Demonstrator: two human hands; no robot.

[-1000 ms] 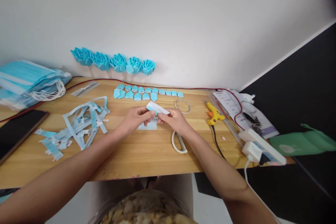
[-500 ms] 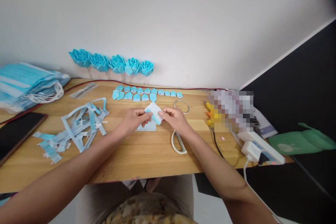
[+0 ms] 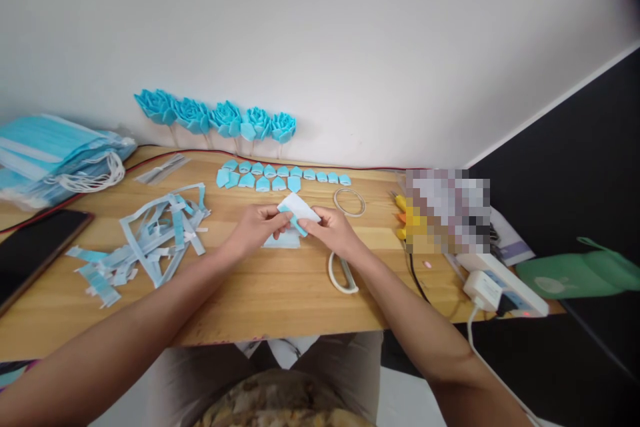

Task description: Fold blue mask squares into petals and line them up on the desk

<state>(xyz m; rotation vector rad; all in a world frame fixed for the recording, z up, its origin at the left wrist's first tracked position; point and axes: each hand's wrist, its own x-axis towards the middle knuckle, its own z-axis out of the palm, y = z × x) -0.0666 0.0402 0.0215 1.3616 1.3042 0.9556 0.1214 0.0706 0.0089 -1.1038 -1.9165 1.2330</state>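
Above the wooden table [image 3: 240, 307], a small square of blue-and-white mask fabric [image 3: 300, 205] is pinched at both sides. My left hand [image 3: 256, 227] is closed on its left edge. On the opposite side, my right hand [image 3: 331, 228] grips the lower right edge, with the thumb over a blue folded strip. Beneath the hands lies a pale blue fabric piece [image 3: 283, 240], partly hidden. Folded blue petals [image 3: 263, 183] form two rows just behind the hands. Beside my right wrist rests a pale D-shaped ring [image 3: 342, 275], and a thin round ring [image 3: 349, 202] lies farther back.
Several blue fabric flowers [image 3: 226, 119] on sticks lean along the wall. To the left are fabric scraps [image 3: 150, 240], a phone [image 3: 43, 247] and a bag of masks [image 3: 55, 153]. A power strip [image 3: 520, 297], yellow-handled tool [image 3: 401, 201] and green bottle [image 3: 575, 275] stand right.
The fabric square has turned and its blue lower edge is folded over more. My right thumb has moved inward along that fold. The whole view has shifted slightly.
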